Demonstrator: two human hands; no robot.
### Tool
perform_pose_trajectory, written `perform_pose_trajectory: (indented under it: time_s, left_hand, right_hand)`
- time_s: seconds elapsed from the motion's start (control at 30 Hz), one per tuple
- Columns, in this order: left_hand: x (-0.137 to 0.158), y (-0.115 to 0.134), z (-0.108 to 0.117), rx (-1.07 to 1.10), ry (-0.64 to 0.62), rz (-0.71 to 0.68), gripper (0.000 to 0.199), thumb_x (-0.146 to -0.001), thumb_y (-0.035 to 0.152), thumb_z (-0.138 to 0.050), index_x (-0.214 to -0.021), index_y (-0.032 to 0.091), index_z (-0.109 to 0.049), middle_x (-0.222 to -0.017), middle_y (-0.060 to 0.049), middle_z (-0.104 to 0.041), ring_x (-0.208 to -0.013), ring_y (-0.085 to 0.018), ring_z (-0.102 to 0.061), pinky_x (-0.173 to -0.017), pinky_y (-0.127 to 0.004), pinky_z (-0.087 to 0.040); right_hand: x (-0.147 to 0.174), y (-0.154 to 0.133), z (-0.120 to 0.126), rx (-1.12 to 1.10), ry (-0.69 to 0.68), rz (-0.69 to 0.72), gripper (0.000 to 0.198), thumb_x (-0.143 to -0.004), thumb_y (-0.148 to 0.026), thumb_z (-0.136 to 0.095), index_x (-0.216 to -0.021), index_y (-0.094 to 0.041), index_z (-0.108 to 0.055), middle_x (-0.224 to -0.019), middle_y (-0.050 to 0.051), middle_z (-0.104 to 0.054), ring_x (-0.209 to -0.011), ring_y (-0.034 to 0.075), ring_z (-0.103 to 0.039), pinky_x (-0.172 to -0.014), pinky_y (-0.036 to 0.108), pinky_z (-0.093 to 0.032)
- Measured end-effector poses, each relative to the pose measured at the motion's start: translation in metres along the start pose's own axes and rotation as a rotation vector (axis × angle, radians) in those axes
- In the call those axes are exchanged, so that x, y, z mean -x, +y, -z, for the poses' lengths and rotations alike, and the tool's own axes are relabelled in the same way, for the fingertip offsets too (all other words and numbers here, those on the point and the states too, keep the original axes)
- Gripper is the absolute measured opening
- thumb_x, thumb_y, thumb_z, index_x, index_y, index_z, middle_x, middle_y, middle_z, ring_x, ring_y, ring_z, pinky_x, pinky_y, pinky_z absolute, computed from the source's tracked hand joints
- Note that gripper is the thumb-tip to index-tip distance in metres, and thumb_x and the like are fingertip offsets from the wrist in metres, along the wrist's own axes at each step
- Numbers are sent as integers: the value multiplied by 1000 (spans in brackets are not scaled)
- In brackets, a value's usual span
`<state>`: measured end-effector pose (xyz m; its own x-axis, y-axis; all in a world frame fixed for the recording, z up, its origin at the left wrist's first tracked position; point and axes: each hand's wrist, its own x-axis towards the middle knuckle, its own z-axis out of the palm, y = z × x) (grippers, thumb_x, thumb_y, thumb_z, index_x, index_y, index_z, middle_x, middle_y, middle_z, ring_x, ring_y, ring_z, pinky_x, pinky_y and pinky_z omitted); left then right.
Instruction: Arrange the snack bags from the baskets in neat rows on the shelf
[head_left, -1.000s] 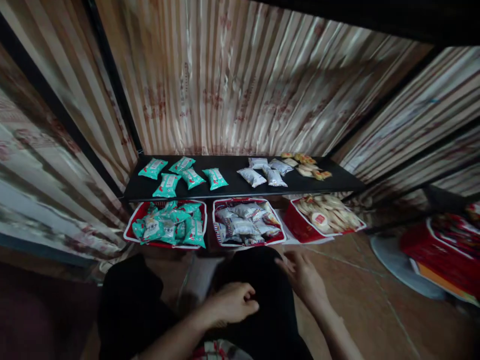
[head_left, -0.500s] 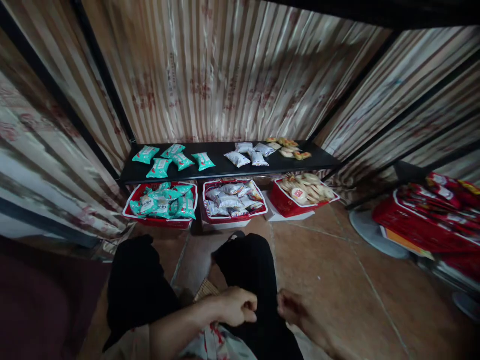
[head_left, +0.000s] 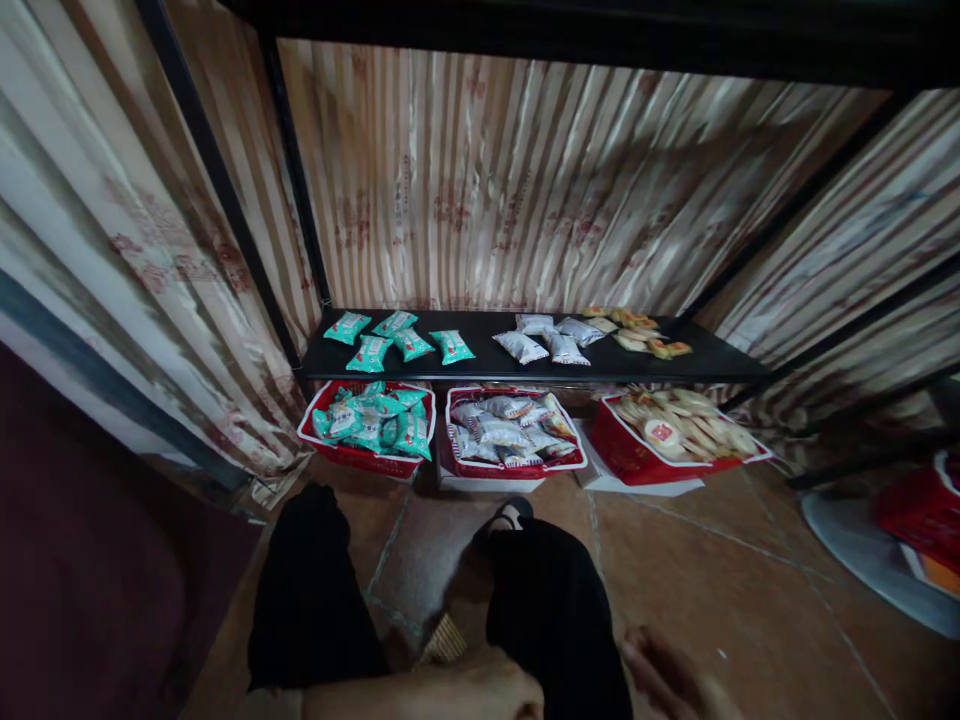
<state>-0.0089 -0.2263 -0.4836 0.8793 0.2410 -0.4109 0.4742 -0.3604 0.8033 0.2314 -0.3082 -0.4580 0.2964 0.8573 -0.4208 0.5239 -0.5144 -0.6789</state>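
My left hand (head_left: 504, 688) is low in front of my right knee, partly cut off by the bottom edge. Its fingers are curled in and nothing shows in them. To the right of the same knee, my right hand (head_left: 660, 672) is blurred and its fingers cannot be read. Both hands are apart from the snack packs. Ahead stand three red baskets: one with green packets (head_left: 369, 420), one with silver-white packets (head_left: 504, 430), one with flat cream-coloured packs (head_left: 679, 425). Above them, a black shelf (head_left: 480, 370) bears several green packets (head_left: 453, 346), silver-white packets (head_left: 520, 347) and yellowish packs (head_left: 669, 349).
Striped curtains (head_left: 465, 180) hang behind and beside the black frame (head_left: 292, 170). At the far right, another red basket (head_left: 919, 505) stands over a grey round base (head_left: 862, 560). My knees (head_left: 555, 610) rise above the brown tiled floor (head_left: 750, 600); a dark purple surface (head_left: 90, 560) lies left.
The view has turned left and up, so shelf and baskets appear farther right and lower. Both hands sit lower in the picture, the left one now partly cut off. The packets have not moved.
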Motion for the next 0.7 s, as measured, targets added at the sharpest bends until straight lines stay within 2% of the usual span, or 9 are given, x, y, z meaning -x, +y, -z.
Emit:
perform_pose_trajectory:
  time_s: [0.07,0.13,0.17,0.27,0.33,0.43,0.53,0.6,0.7]
  left_hand:
    - [15,2,19,-31,152,79,17,-81,31,-52,-81,23,-66,-83,-1,-70,-85,-19,-62,-72,-28,-45]
    - [30,3,35,-42,204,101,18,-79,29,-51,-82,22,-67,-84,-3,-70,-82,-19,-62,-72,-28,-45]
    - [37,2,42,-38,220,100,18,-79,27,-50,-84,21,-67,-84,-3,-70,-80,-18,-62,-71,-28,-45]
    - [51,-4,55,-20,260,101,21,-78,23,-49,-86,21,-68,-84,-3,-71,-77,-16,-62,-70,-25,-45]
    - [55,-10,58,-7,279,123,23,-77,21,-48,-86,21,-68,-85,-3,-71,-76,-16,-62,-69,-24,-45]
    - [52,-26,54,26,321,166,24,-76,22,-47,-85,22,-69,-85,-3,-71,-75,-16,-62,-66,-25,-45]
    - [38,-53,41,85,381,188,20,-73,26,-51,-79,26,-69,-78,-1,-69,-71,-17,-61,-61,-25,-43]
    - [27,-74,32,149,311,225,11,-67,28,-57,-70,27,-68,-67,1,-65,-65,-17,-59,-56,-25,-41]
    - [20,-100,35,275,276,256,6,-66,28,-59,-63,25,-64,-61,5,-59,-67,-13,-55,-60,-22,-40]
  right_hand:
    - [-35,-10,2,50,138,-1,40,-69,-63,-46,-72,-25,-57,-65,4,-65,-67,23,-63,-59,31,-49]
    - [-69,-19,4,163,280,-41,39,-65,-62,-50,-72,-24,-57,-65,4,-66,-67,25,-65,-60,32,-47]
    - [-83,-23,6,223,288,-56,38,-65,-61,-50,-64,-23,-54,-59,5,-64,-63,25,-64,-58,32,-46]
    - [-117,-31,17,286,142,-14,39,-68,-57,-46,-51,-22,-50,-50,4,-59,-54,22,-60,-52,30,-42]
    - [-134,-36,27,312,109,33,37,-70,-53,-45,-52,-21,-53,-52,5,-61,-54,21,-60,-52,29,-42]
    - [-157,-44,39,371,241,22,39,-75,-50,-39,-57,-20,-57,-60,9,-66,-62,25,-64,-58,32,-44]
    - [-177,-44,33,423,357,-81,36,-78,-44,-36,-58,-21,-55,-64,13,-67,-70,29,-67,-63,36,-46]
    - [-184,-37,22,441,331,-112,33,-78,-39,-36,-55,-22,-52,-63,14,-67,-70,29,-68,-64,37,-47]
    - [-189,-26,10,389,89,45,33,-76,-42,-38,-52,-24,-51,-60,10,-67,-64,26,-67,-62,35,-48]
